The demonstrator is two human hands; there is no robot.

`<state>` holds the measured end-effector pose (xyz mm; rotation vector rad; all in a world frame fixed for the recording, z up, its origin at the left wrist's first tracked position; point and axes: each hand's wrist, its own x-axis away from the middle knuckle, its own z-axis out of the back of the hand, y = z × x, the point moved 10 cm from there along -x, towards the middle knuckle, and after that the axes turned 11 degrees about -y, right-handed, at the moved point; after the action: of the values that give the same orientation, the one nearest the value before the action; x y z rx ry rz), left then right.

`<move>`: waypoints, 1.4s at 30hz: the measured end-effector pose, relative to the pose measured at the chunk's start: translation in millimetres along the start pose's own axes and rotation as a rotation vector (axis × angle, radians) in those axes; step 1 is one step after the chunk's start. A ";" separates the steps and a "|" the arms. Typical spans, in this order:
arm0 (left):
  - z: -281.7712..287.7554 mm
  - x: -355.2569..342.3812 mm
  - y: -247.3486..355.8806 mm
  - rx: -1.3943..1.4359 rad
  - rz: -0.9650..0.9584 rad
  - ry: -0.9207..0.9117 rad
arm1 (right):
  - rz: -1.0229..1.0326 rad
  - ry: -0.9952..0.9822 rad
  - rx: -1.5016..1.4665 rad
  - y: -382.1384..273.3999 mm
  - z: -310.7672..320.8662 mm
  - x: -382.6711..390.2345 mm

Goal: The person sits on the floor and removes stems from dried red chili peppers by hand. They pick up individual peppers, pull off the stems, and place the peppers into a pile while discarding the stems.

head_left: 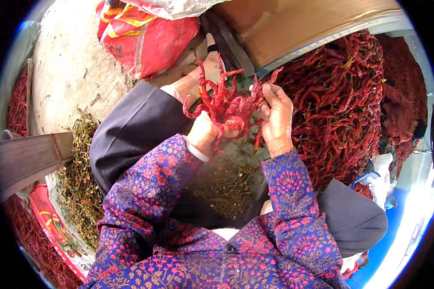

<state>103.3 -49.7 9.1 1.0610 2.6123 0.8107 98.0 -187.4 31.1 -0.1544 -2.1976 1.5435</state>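
A bunch of dried red chili peppers [219,98] fans out from my left hand [203,131], which is closed round its lower part. To its right, my right hand [278,114] pinches one dried chili pepper [274,76] between thumb and fingertips, at the bunch's right edge. Whether this pepper is apart from the bunch I cannot tell. Below both hands, between my legs, dry stems and bits [226,185] lie scattered. A large heap of dried red chili peppers [337,106] rises beside my right hand.
A red sack [149,41] stands at the far left of my foot. A brown board [304,24] borders the heap's far side. Greenish-brown stems [79,183] are piled left of my leg, by a grey beam [33,159]. More red chilies [38,241] lie at lower left.
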 end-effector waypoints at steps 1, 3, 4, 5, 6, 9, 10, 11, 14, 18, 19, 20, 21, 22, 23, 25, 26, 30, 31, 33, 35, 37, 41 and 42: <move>3.8 0.2 -7.8 -0.017 0.029 -0.004 | 0.002 0.003 -0.012 -1.2 -1.5 -1.6; 5.1 -2.1 -20.9 -0.048 0.087 -0.017 | 0.006 0.029 -0.024 -1.0 -1.7 -4.0; 2.5 0.4 -21.9 -0.005 0.042 -0.034 | 0.023 0.046 -0.022 1.4 -2.2 -6.6; 2.6 3.7 -22.7 0.019 0.038 -0.014 | 0.040 0.065 -0.019 4.3 -1.0 -8.0; 2.2 6.8 -22.5 0.044 0.033 0.006 | 0.070 0.046 -0.023 6.0 -2.1 -9.0; 10.5 6.7 -21.5 0.022 -0.028 0.081 | 0.097 0.151 -0.055 19.1 -2.5 -12.1; 12.1 7.0 -20.9 0.066 -0.052 0.074 | 0.055 0.136 -0.054 21.9 -3.3 -11.3; 12.9 7.0 -18.2 0.110 -0.078 0.069 | 0.013 0.119 -0.053 19.0 -7.6 -7.4; 18.5 0.7 -20.0 0.064 0.028 0.059 | -0.001 0.002 0.003 11.8 -11.2 -12.0; 23.7 -1.4 -14.7 0.112 0.012 0.075 | 0.101 -0.106 0.045 -13.3 1.0 -16.7; 25.4 -2.5 -15.7 0.107 0.025 0.059 | 0.109 -0.114 0.043 -17.9 5.5 -16.3; 26.8 -3.1 -14.2 0.100 0.038 0.045 | 0.112 -0.116 0.028 -22.0 8.1 -15.1; 26.4 -3.5 -14.0 0.095 0.051 0.030 | 0.130 -0.118 0.034 -27.1 14.6 -11.9; 23.6 -2.7 -9.9 0.134 -0.005 0.013 | 0.124 -0.143 0.089 -31.7 20.0 -8.1; 23.5 -2.3 -7.2 0.158 -0.034 -0.007 | 0.115 -0.173 0.139 -33.9 19.0 -3.1; 25.3 -1.9 -1.3 0.206 -0.094 -0.046 | -0.051 -0.239 0.320 -18.8 11.4 8.8; 20.5 -1.8 7.6 0.263 -0.171 -0.113 | -0.137 -0.278 0.400 -7.1 3.5 15.3; 35.6 -6.8 0.9 0.269 -0.137 -0.002 | -0.229 -0.402 0.421 30.7 -26.5 32.7; 37.1 -6.2 -1.7 0.258 -0.103 -0.006 | -0.294 -0.415 0.397 39.3 -31.9 37.1; 36.4 -8.2 -9.8 0.247 -0.032 -0.027 | -0.226 -0.446 0.320 44.0 -39.4 38.2; 33.9 -6.4 -8.9 0.275 -0.027 -0.044 | -0.245 -0.457 0.290 50.6 -40.4 38.9; 32.3 -4.9 -5.9 0.301 -0.023 -0.009 | -0.292 -0.429 0.255 55.0 -40.1 38.8; 26.0 -2.0 2.6 0.229 -0.154 -0.206 | -0.282 -0.385 0.307 56.2 -42.8 40.7; 28.1 -2.6 0.4 0.210 -0.142 -0.191 | -0.280 -0.372 0.314 57.8 -39.9 40.4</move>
<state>116.1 -39.7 -14.0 0.9371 2.6131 0.3903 69.3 -117.9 1.0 0.5544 -2.0841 1.8339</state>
